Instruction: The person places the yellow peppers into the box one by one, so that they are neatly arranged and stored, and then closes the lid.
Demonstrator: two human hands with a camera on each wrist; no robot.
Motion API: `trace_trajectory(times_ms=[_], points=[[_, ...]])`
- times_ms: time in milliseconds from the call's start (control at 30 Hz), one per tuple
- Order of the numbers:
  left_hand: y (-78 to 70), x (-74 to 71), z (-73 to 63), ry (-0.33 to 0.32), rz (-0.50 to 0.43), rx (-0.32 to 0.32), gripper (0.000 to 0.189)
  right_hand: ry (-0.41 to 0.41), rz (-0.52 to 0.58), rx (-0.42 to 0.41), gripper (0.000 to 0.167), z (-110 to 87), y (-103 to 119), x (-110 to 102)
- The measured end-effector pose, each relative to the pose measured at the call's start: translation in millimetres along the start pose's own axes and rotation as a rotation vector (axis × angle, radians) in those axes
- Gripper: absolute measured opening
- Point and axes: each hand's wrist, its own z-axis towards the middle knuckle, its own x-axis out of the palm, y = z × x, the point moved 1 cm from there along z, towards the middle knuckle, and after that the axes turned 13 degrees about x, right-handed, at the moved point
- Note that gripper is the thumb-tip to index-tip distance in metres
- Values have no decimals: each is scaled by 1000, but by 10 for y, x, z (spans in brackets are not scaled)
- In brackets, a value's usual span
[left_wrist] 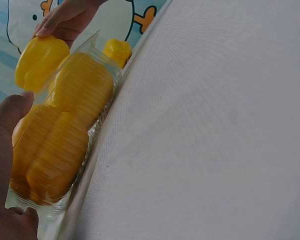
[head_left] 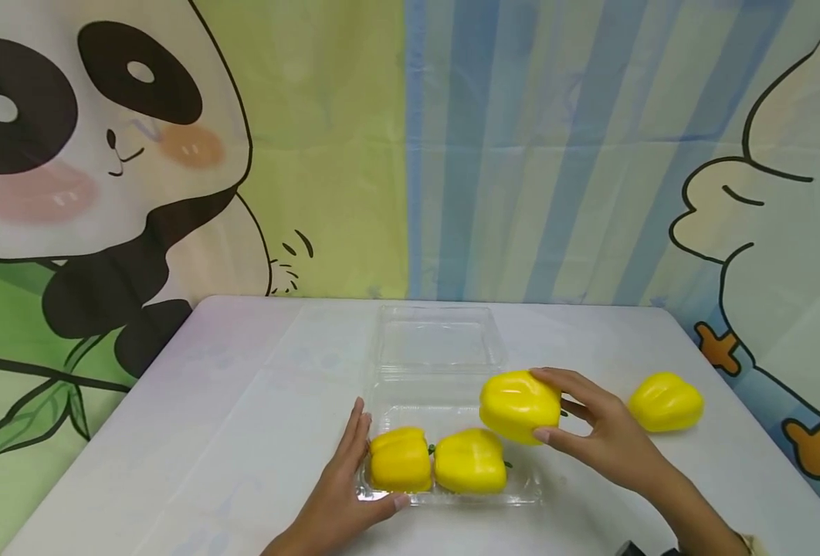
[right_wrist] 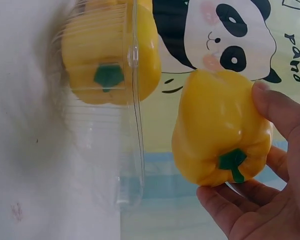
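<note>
My right hand [head_left: 608, 432] holds a yellow bell pepper [head_left: 519, 407] between thumb and fingers, above the right part of a clear plastic clamshell box [head_left: 476, 499]. In the right wrist view, this pepper's green stem [right_wrist: 233, 160] faces the palm side. Two more yellow peppers lie in the box: a left pepper [head_left: 400, 461] and a middle pepper [head_left: 470, 462], side by side along the front. At the box's left front corner, my left hand [head_left: 340, 486] rests with fingers extended along the left side and the thumb at the front edge.
Another yellow pepper [head_left: 665, 401] lies on the white table [head_left: 243, 401] to the right. The box's lid [head_left: 439, 337] stands folded back behind its base. A curtain [head_left: 521, 154] with cartoon animals hangs behind the table.
</note>
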Motion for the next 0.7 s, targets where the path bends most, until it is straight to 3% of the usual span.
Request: trace_trajectory(times_ms=[300,700], points=[[3,-12,-3,-2,-4,-5,117,84,121,27,61,58,63,146],[14,-6,-8,2,-10,-7,117,115,138,22,60,108,195,296]])
